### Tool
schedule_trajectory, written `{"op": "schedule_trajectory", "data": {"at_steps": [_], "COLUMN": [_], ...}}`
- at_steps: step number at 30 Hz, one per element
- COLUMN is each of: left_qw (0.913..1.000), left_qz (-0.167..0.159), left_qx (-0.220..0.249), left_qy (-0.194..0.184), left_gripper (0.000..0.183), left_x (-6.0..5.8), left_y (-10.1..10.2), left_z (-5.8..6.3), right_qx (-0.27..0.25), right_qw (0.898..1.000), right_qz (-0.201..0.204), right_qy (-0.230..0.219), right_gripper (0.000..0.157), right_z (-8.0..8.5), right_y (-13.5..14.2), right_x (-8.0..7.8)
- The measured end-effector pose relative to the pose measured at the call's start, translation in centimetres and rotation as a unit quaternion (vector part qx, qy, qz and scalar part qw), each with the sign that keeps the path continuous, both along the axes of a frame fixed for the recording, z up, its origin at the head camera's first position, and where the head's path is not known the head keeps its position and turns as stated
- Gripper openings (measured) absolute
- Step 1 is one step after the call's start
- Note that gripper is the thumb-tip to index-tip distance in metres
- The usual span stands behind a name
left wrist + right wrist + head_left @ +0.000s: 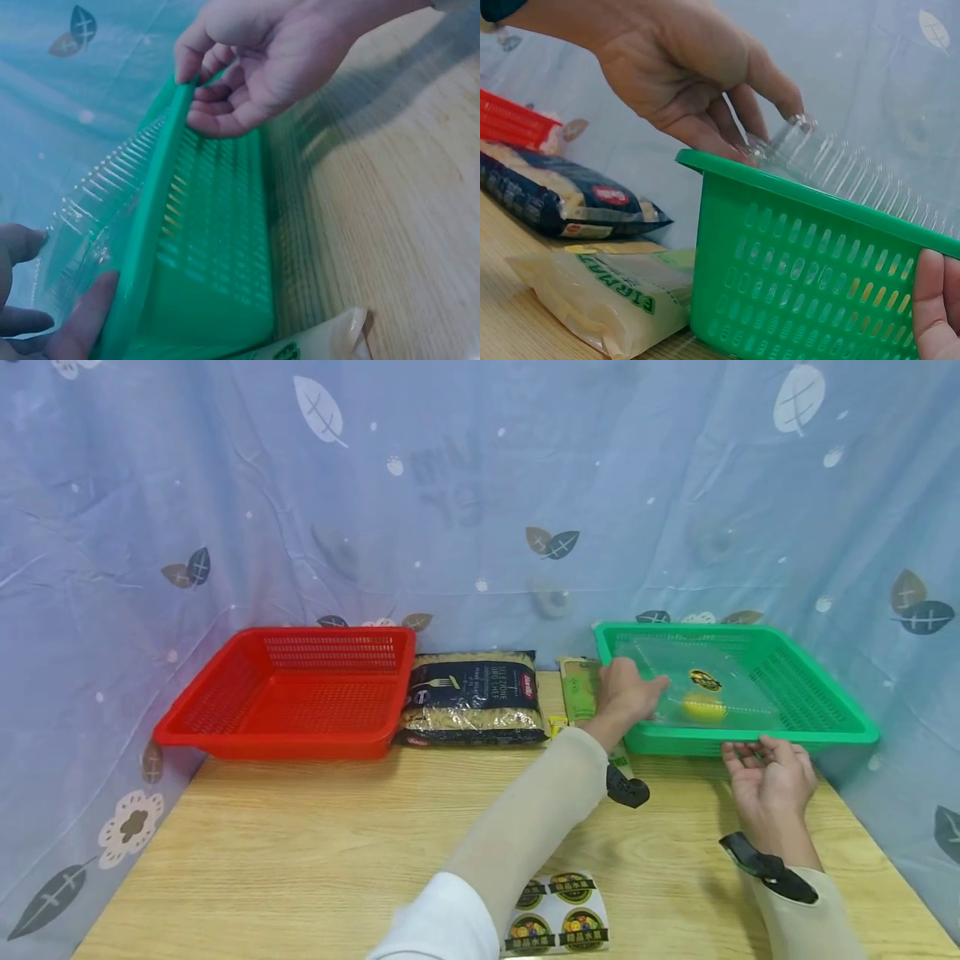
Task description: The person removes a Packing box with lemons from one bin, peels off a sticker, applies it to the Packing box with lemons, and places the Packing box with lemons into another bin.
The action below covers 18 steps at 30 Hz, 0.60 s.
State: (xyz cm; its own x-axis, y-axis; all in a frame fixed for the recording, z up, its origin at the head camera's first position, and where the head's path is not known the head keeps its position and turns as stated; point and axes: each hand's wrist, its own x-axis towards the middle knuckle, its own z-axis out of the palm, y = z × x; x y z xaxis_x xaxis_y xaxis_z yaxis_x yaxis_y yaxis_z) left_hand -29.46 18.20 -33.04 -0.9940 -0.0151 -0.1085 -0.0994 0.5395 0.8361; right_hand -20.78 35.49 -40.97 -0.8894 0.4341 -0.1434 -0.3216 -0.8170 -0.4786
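Observation:
A clear plastic clamshell box [738, 681] lies tilted in the green basket [813, 693], a black-and-gold round sticker [705, 680] on its lid and a round yellow fruit [703, 707] showing through. My left hand [628, 689] reaches over the basket's left end. In the right wrist view its thumb and fingers pinch a corner of the box [840, 169], just above the rim. My right hand [772, 777] is at the basket's front, and in the left wrist view its thumb and fingers grip the green rim [142, 247].
A red basket [273, 743] stands at the left. Between the baskets lie a dark-labelled pasta bag [472, 697] and a pale, green-lettered packet [622, 292], the latter against the green basket. A sheet of round stickers [558, 914] lies near the table's front.

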Motion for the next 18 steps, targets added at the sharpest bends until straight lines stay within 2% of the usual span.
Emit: {"op": "schedule_trajectory", "data": {"at_steps": [4, 8, 12, 18], "left_qw": [0.9995, 0.9968, 0.9933, 0.9919], "left_qz": [-0.010, -0.049, -0.096, -0.121], "left_qx": [-0.029, -0.058, -0.061, -0.037], "left_qy": [0.011, 0.023, 0.019, 0.006], "left_gripper": [0.052, 0.054, 0.056, 0.054], "left_x": [-0.16, 0.13, 0.54, 0.74], "left_y": [0.15, 0.04, 0.02, 0.04], "left_z": [-0.23, -0.26, -0.09, -0.26], "right_qx": [-0.008, -0.006, -0.003, 0.003], "right_qw": [1.000, 1.000, 1.000, 1.000], "right_qz": [0.000, -0.002, -0.005, -0.002], "right_qy": [0.003, -0.004, -0.010, -0.003], "right_gripper": [0.016, 0.015, 0.014, 0.014], "right_z": [0.06, 0.05, 0.14, 0.21], "right_y": [-0.08, -0.25, -0.35, -0.43], "right_x": [-0.03, -0.02, -0.01, 0.13]}}
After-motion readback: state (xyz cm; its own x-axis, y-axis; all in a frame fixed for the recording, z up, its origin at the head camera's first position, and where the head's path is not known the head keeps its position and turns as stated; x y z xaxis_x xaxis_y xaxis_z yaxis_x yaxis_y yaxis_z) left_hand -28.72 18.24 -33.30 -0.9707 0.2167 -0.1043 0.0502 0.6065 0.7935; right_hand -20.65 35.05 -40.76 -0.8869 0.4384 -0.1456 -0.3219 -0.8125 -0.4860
